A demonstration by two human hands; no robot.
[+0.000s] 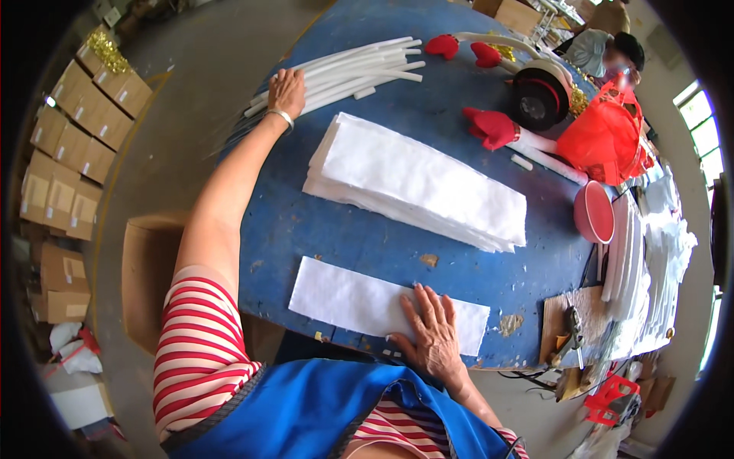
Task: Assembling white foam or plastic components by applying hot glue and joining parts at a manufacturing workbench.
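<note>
Reaching toward eleven o'clock with left hand [287,92] spread flat, seemingly ungripped, on white tubes [344,70], right hand [434,333] pressing open-palmed on white padding sheet [367,304] at six o'clock; worth pinning sheet steady, drawing one tube only.

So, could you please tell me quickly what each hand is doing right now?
Left hand: open, resting on the long white plastic tubes.
Right hand: open, flat on the single white rectangular padding sheet.

Counts: one single white rectangular felt sheet [386,304] at lower centre; one stack of white felt sheets [420,182] mid-frame; three red plush pieces [489,127] upper right; one round red lid [594,212] right.
</note>
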